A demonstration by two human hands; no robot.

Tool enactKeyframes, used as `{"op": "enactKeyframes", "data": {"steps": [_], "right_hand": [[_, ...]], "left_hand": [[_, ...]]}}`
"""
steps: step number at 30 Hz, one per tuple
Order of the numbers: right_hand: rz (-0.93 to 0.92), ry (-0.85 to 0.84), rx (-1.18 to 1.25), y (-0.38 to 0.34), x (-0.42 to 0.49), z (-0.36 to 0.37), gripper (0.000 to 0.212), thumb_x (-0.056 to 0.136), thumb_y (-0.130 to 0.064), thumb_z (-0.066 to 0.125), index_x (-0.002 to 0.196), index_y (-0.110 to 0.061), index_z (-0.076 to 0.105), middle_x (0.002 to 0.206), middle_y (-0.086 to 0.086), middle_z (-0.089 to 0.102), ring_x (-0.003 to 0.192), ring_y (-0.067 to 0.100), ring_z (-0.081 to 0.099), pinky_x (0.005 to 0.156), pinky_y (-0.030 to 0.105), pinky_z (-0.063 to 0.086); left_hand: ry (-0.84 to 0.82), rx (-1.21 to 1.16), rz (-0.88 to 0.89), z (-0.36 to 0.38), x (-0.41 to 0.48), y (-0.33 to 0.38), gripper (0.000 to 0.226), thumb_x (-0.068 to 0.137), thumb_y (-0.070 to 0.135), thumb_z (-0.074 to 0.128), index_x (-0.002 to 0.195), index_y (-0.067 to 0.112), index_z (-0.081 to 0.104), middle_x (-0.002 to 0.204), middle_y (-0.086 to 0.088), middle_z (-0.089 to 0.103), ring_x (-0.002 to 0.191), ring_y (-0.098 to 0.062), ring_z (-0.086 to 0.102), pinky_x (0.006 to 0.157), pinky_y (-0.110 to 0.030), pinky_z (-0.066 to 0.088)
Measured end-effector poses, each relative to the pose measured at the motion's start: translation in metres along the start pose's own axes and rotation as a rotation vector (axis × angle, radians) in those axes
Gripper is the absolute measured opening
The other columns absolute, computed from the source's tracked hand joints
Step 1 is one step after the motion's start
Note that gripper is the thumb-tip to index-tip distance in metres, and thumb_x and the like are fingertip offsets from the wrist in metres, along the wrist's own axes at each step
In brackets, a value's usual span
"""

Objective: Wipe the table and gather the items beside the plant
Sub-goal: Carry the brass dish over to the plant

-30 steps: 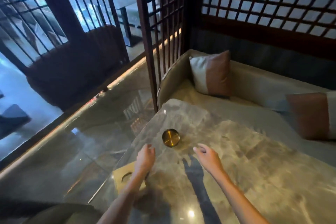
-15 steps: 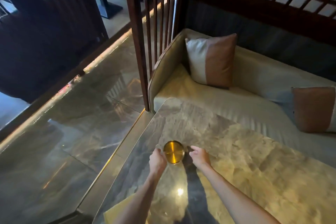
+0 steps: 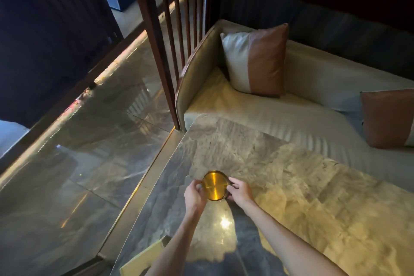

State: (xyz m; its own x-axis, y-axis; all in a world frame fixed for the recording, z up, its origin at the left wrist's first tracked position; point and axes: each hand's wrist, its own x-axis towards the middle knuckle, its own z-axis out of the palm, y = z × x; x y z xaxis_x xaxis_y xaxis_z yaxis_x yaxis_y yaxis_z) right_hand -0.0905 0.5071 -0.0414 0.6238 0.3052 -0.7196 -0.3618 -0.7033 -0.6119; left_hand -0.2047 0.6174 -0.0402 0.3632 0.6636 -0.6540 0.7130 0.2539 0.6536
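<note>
Counts: one round gold metal dish [image 3: 214,185], two hands, two cushions on the bench seat, one yellow card [image 3: 143,260].
Dish look: shiny brushed gold, shallow, nothing visible inside.
Dish place: on the marble table [image 3: 302,197], near its left edge.
Left hand [image 3: 194,196]: fingers clasp the dish's left rim.
Right hand [image 3: 240,191]: fingers clasp its right rim.
Card: at the table's near-left corner.

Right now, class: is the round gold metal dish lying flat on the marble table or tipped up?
Tipped: the round gold metal dish shows its face to the camera, left hand and right hand gripping its edges.
</note>
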Motion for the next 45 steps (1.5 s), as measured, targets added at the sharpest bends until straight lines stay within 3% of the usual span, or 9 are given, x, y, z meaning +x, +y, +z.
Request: {"op": "enactKeyframes", "data": {"steps": [3,7,11,15,19,28,34,38,45], "right_hand": [[-0.003,0.027,0.084,0.016,-0.018,-0.035,0.044,0.090,-0.003,0.060,0.133,-0.011,0.056,0.114,0.013,0.064,0.085,0.019,0.067,0.065,0.022,0.059],[-0.039,0.101,0.186,0.061,-0.059,-0.106,0.044,0.086,0.000,0.065,0.128,-0.009,0.060,0.084,0.000,0.068,0.080,0.023,0.068,0.084,0.042,0.059],[-0.117,0.194,0.231,0.133,-0.115,-0.188,0.039,0.084,0.003,0.063,0.118,-0.016,0.068,0.063,0.005,0.062,0.054,0.013,0.058,0.064,0.032,0.054],[-0.148,0.238,0.293,0.216,-0.171,-0.265,0.044,0.081,-0.004,0.065,0.116,-0.029,0.066,0.054,0.004,0.058,0.054,0.014,0.051,0.059,0.029,0.047],[-0.098,0.270,0.382,0.309,-0.223,-0.334,0.033,0.081,-0.004,0.066,0.103,-0.028,0.074,0.058,-0.003,0.064,0.050,0.014,0.053,0.056,0.033,0.047],[-0.008,0.407,0.548,0.442,-0.334,-0.445,0.039,0.072,-0.010,0.066,0.108,-0.025,0.072,0.049,-0.009,0.058,0.051,0.006,0.053,0.059,0.028,0.047],[0.022,0.475,0.678,0.462,-0.350,-0.481,0.031,0.082,-0.003,0.063,0.101,-0.024,0.075,0.086,0.002,0.076,0.092,0.024,0.071,0.090,0.046,0.057],[-0.029,0.519,0.788,0.449,-0.343,-0.530,0.018,0.086,0.001,0.061,0.096,-0.008,0.072,0.089,0.012,0.069,0.088,0.023,0.066,0.085,0.044,0.057],[-0.013,0.648,0.910,0.426,-0.250,-0.669,0.015,0.086,0.000,0.060,0.080,-0.007,0.071,0.074,0.012,0.063,0.075,0.021,0.062,0.062,0.031,0.060]], "left_hand": [[-0.002,0.004,0.058,0.020,-0.022,0.005,0.027,0.077,0.019,0.050,0.100,0.019,0.065,0.089,-0.012,0.072,0.082,-0.029,0.070,0.074,-0.049,0.060],[-0.071,0.090,0.248,0.066,-0.092,0.029,0.034,0.070,0.023,0.041,0.088,0.015,0.069,0.077,-0.011,0.073,0.075,-0.023,0.067,0.068,-0.037,0.055],[-0.218,0.153,0.302,0.137,-0.166,0.026,0.027,0.071,0.010,0.060,0.093,0.024,0.068,0.083,-0.003,0.070,0.082,-0.020,0.067,0.070,-0.029,0.050],[-0.264,0.169,0.350,0.221,-0.239,0.003,0.038,0.058,0.020,0.049,0.089,0.021,0.070,0.076,-0.010,0.072,0.072,-0.021,0.067,0.067,-0.035,0.055],[-0.324,0.173,0.390,0.284,-0.359,-0.008,0.039,0.055,0.020,0.049,0.086,0.013,0.071,0.065,-0.002,0.066,0.056,-0.007,0.058,0.053,-0.017,0.049],[-0.551,0.392,0.452,0.417,-0.480,-0.040,0.025,0.069,0.006,0.058,0.087,0.016,0.071,0.052,-0.005,0.066,0.050,-0.014,0.058,0.051,-0.025,0.049],[-0.612,0.440,0.495,0.462,-0.503,-0.033,0.026,0.060,0.013,0.056,0.077,0.026,0.071,0.042,0.004,0.060,0.046,-0.018,0.060,0.059,-0.036,0.057],[-0.628,0.427,0.556,0.501,-0.510,-0.001,0.028,0.066,0.017,0.050,0.071,0.034,0.071,0.052,0.004,0.067,0.054,-0.013,0.064,0.061,-0.035,0.057],[-0.621,0.411,0.600,0.644,-0.499,0.106,0.030,0.085,0.000,0.050,0.110,0.007,0.065,0.074,-0.012,0.068,0.069,-0.025,0.066,0.075,-0.038,0.058]]}}
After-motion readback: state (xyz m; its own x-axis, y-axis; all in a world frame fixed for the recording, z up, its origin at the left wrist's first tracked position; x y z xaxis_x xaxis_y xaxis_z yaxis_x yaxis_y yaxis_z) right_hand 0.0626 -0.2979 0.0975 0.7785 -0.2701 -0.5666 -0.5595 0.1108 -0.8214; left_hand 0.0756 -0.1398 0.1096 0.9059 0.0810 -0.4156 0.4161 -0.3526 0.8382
